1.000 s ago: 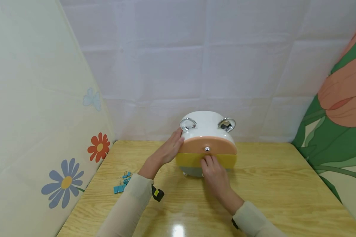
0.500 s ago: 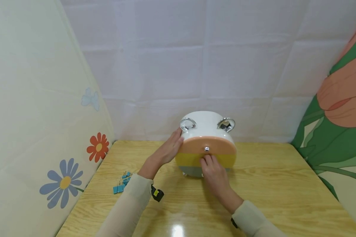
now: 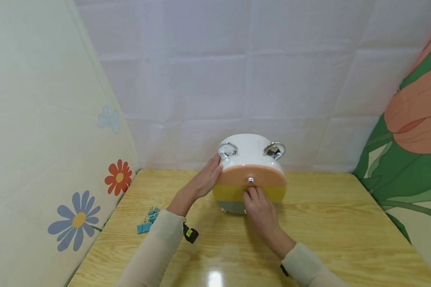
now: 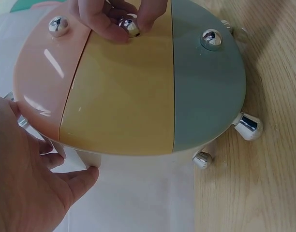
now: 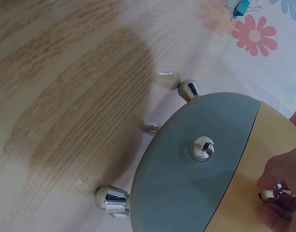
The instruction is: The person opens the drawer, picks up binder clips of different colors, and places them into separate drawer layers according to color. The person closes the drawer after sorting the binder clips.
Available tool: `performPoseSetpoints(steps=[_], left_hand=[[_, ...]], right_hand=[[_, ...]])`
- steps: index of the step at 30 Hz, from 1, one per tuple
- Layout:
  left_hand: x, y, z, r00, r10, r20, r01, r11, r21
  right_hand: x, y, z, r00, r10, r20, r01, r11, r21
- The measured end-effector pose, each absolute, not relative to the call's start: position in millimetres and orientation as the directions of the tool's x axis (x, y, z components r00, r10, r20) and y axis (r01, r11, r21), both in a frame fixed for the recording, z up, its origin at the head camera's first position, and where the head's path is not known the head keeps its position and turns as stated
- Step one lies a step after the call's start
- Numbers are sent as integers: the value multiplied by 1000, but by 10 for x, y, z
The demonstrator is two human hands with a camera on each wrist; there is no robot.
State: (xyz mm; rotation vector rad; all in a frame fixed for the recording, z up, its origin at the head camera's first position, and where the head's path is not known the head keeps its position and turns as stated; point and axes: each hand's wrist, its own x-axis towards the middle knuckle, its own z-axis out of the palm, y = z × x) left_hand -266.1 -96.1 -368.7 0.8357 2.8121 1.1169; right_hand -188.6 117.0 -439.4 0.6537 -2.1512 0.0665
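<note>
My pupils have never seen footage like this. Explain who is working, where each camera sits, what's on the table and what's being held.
There is no machine: a person works with two bare hands. The wide picture comes from a camera on the head; the close ones from one on each wrist. On the light wood-grain table stands a glossy white rounded cabinet, its front banded peach, yellow and grey-green. Blue metal binder clips lie to its left. The left hand rests against the cabinet's side; the right hand pinches the round silver knob on the yellow band.
</note>
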Motion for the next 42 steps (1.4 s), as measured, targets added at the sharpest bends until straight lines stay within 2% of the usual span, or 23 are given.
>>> performPoseSetpoints(steps=[9,15,19,22,25,27,29,32,35,37,39,42], left_hand=[[-2664,-964,-3686,-860,477,183,473,609,637],[-2660,-965,-3667,-865,471,175,463,613,640],[-2660,-966,-3663,-868,468,168,457,617,641],[-2662,-965,-3662,-867,469,166,457,618,639],[-2656,-964,-3661,-869,467,163,454,622,638],[-2655,-960,-3659,-869,467,162,454,624,636],[-2656,-954,-3659,-867,471,164,458,622,635],[-2659,-949,-3656,-864,476,166,462,615,639],[-2662,-952,-3654,-863,478,166,462,611,643],[-2665,-956,-3652,-863,477,167,463,612,642],[-2666,-960,-3652,-861,479,170,467,613,638],[-2666,-967,-3651,-859,481,175,472,612,635]], right_hand=[[-1859,1170,-4408,-479,-412,775,-465,868,175],[-1791,1146,-4441,-443,-409,798,-446,873,199],[-1747,1126,-4486,-440,-387,810,-467,869,161],[-1709,1118,-4535,-456,-332,826,-505,860,66],[-1660,1109,-4576,-511,-234,827,-526,846,-86],[-1621,1099,-4587,-585,-141,799,-514,826,-231],[-1575,1090,-4576,-686,-25,727,-466,783,-413],[-1515,1080,-4529,-848,155,507,-329,596,-732],[-1481,1079,-4465,-947,257,194,-124,264,-957],[-1471,1083,-4434,-966,258,-7,9,6,-1000],[-1466,1090,-4425,-961,224,-161,112,-216,-970],[-1458,1094,-4449,-944,160,-289,192,-449,-873]])
